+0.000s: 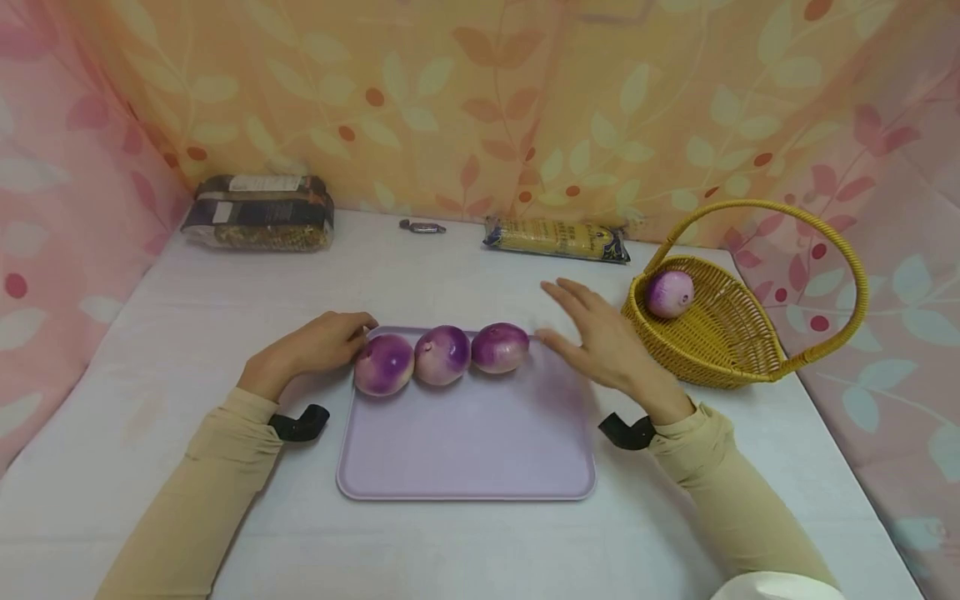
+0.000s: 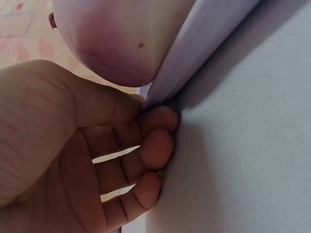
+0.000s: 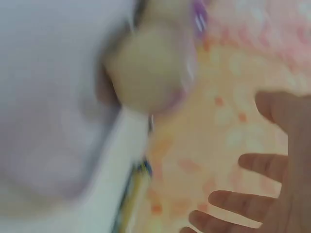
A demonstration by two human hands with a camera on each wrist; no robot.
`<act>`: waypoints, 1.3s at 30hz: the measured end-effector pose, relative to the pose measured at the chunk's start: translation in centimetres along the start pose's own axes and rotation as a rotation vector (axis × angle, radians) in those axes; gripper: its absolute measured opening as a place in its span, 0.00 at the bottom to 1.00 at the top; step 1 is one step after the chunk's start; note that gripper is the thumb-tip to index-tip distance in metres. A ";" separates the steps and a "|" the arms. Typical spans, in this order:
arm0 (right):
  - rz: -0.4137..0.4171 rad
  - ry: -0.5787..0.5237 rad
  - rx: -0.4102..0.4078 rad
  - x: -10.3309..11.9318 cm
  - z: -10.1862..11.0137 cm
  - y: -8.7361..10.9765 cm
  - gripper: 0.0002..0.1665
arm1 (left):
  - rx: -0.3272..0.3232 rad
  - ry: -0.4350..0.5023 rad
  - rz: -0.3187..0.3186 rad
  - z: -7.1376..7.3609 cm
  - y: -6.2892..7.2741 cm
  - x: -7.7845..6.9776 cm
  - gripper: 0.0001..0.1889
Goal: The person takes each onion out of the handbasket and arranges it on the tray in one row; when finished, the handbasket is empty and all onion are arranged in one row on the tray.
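Three purple-and-white onions sit in a row along the far side of a lilac tray (image 1: 465, 446): a left onion (image 1: 383, 365), a middle onion (image 1: 442, 356) and a right onion (image 1: 500, 347). My left hand (image 1: 318, 340) is at the tray's far left corner. In the left wrist view its thumb and forefinger pinch the tray rim (image 2: 182, 63), just beside the left onion (image 2: 116, 43). My right hand (image 1: 600, 337) is spread over the tray's far right corner, apart from the right onion. Nothing is in its fingers (image 3: 243, 204) in the right wrist view.
At the right stands a yellow woven basket (image 1: 705, 362) with a tall handle and one onion (image 1: 670, 293) inside. Along the back lie a dark bag of food (image 1: 258, 215), a small wrapped candy (image 1: 423, 227) and a yellow packet (image 1: 557, 239). A white rounded object (image 1: 776, 587) shows at the bottom right.
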State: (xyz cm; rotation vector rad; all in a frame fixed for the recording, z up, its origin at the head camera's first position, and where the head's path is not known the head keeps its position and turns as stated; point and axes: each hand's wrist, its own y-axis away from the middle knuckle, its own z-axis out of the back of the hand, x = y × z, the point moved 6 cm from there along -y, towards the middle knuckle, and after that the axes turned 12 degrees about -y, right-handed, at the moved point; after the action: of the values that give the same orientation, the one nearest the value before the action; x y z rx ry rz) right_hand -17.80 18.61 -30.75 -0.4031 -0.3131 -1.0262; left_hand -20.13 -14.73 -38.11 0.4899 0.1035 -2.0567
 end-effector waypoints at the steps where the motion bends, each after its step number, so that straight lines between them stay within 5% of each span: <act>1: -0.029 -0.005 -0.045 -0.8 1.2 0.0 0.37 | 0.001 0.002 0.001 0.0 0.0 0.0 0.16; 7: -0.191 0.008 -0.371 -7.0 7.3 1.0 0.18 | 0.003 -0.003 -0.008 0.0 0.0 0.0 0.15; 10: -0.304 0.013 -0.443 -10.8 9.2 2.0 0.19 | 0.006 -0.003 -0.006 0.0 0.1 0.1 0.16; 12: -0.371 0.028 -0.418 -13.0 9.7 2.5 0.22 | 0.013 0.002 -0.002 0.0 0.1 0.1 0.16; 16: -0.469 0.052 -0.222 -16.0 9.0 2.8 0.32 | 0.021 0.011 0.007 -0.2 0.0 0.2 0.15; 22: -0.485 0.049 0.060 -17.8 6.8 2.7 0.41 | 0.013 0.014 -0.005 -0.3 0.0 0.2 0.15; 31: -0.400 0.040 0.044 -17.4 5.9 2.7 0.41 | 0.014 0.007 0.005 0.0 0.1 0.2 0.16; 39: -0.457 0.032 0.005 -16.8 6.3 3.5 0.43 | 0.008 0.010 -0.001 -0.2 0.0 0.3 0.16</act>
State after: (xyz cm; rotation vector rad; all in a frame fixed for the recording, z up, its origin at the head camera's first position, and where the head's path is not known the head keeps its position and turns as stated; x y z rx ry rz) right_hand -23.26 35.85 -33.13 -0.3159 -0.3889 -1.4761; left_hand -20.18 -14.92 -38.41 0.5055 0.1014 -2.0565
